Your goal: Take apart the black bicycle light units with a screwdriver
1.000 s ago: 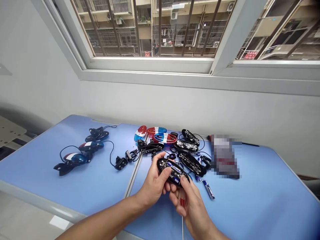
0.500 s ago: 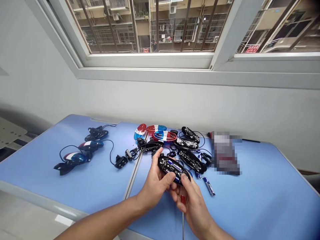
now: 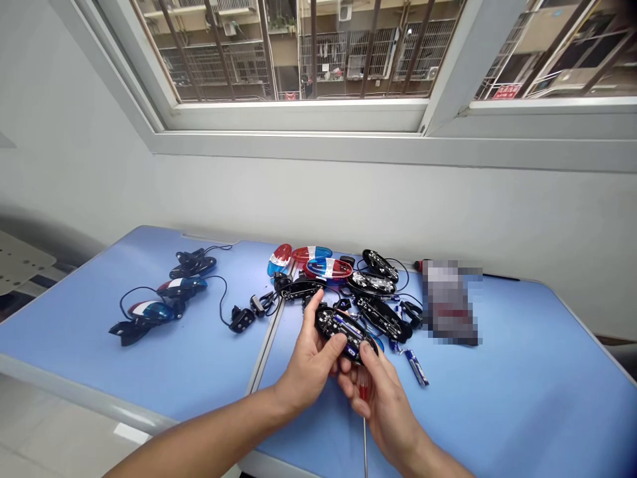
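Between both hands is a black oval bike light base (image 3: 343, 332) with blue-and-silver batteries in it, its inside facing up. My left hand (image 3: 313, 365) grips its left side, thumb on the batteries and index finger stretched along the rim. My right hand (image 3: 381, 392) pinches its right end with the thumb. That hand also keeps a screwdriver (image 3: 364, 392) tucked under the base, its red handle in the fingers and its shaft pointing down toward me. Just right of the base, a pair of loose batteries (image 3: 417, 368) lies on the blue table (image 3: 488, 398).
Behind my hands lie several open black bases (image 3: 383, 317) with wires and red-and-blue covers (image 3: 328, 268). Assembled lights (image 3: 152, 311) with cables and a black button unit (image 3: 242, 319) are on the left. A blurred dark pouch (image 3: 450, 305) lies at right, below the window.
My left thumb and right thumb press on the base almost as before. The view has shifted very slightly; nothing was picked up or let go.
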`<action>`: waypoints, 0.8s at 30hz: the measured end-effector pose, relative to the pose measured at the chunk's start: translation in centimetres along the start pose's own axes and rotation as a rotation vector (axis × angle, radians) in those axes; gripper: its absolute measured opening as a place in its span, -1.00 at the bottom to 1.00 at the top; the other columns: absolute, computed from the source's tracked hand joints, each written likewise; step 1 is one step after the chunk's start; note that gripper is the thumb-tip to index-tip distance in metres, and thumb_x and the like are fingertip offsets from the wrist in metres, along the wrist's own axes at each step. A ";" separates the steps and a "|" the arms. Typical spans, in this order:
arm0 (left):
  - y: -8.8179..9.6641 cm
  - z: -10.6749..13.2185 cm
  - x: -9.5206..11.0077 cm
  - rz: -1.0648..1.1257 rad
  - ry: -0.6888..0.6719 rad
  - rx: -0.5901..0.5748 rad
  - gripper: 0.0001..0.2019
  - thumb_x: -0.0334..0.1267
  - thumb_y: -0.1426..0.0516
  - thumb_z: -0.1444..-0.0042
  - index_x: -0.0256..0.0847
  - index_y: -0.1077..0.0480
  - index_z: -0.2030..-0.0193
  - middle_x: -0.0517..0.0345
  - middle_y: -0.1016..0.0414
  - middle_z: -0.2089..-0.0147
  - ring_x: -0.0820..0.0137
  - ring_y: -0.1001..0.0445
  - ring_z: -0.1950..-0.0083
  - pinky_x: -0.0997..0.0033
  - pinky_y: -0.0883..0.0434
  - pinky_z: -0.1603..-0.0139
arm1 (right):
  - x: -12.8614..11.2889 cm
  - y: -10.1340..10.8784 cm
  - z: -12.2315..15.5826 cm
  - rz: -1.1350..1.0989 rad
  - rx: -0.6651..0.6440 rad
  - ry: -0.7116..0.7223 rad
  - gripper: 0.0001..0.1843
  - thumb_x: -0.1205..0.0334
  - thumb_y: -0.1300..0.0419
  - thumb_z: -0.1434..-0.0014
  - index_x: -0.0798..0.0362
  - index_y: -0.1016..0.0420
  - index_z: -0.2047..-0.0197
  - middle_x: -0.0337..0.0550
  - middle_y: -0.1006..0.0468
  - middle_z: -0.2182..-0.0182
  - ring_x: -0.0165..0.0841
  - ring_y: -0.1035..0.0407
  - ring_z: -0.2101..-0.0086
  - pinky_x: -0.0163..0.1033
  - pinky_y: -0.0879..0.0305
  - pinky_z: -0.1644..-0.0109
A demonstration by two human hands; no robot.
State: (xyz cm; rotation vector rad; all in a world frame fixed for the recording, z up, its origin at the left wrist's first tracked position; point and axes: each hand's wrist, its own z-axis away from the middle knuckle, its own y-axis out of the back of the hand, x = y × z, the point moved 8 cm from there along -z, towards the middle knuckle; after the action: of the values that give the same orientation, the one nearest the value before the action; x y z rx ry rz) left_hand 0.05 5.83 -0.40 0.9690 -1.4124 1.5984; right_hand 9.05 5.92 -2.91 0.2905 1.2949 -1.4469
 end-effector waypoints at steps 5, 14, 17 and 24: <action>-0.1 0.1 0.1 -0.032 -0.021 -0.032 -0.03 -0.04 -0.19 -0.23 -0.02 0.49 -0.47 0.32 -0.42 0.45 0.51 -0.39 0.50 0.54 -0.36 0.43 | -0.4 0.0 0.0 -0.016 0.005 0.003 -0.49 -0.23 -0.32 -0.03 0.09 -0.42 0.34 -0.25 -0.41 0.49 -0.54 -0.19 0.58 -0.50 0.12 0.67; 0.4 0.0 0.0 -0.056 -0.047 0.018 -0.07 0.02 -0.15 -0.26 -0.09 0.44 -0.48 0.33 -0.37 0.50 0.50 -0.34 0.51 0.53 -0.31 0.45 | -0.1 0.2 -0.2 -0.017 -0.015 -0.006 -0.52 -0.20 -0.30 -0.08 0.09 -0.45 0.29 -0.22 -0.43 0.45 -0.54 -0.21 0.56 -0.52 0.11 0.66; 0.0 0.1 0.1 -0.017 -0.069 -0.043 -0.04 0.01 -0.16 -0.25 -0.08 0.49 -0.48 0.29 -0.42 0.45 0.47 -0.37 0.46 0.50 -0.35 0.38 | -0.3 0.3 -0.3 -0.021 -0.012 -0.001 -0.51 -0.21 -0.31 -0.07 0.11 -0.45 0.30 -0.23 -0.42 0.47 -0.55 -0.20 0.57 -0.52 0.11 0.67; 0.8 0.2 -0.4 -0.066 -0.056 0.040 -0.18 0.08 -0.04 -0.32 -0.06 0.41 -0.49 0.32 -0.37 0.52 0.49 -0.32 0.53 0.52 -0.32 0.45 | -0.2 -0.1 -0.1 0.011 -0.033 0.016 -0.50 -0.22 -0.30 -0.08 0.09 -0.41 0.26 -0.21 -0.43 0.41 -0.55 -0.20 0.55 -0.53 0.08 0.67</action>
State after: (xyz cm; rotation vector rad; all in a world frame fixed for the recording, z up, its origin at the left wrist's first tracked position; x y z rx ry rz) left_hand -0.50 5.58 -1.09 1.0805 -1.3760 1.5670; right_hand 9.01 6.07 -2.77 0.2877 1.3272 -1.4149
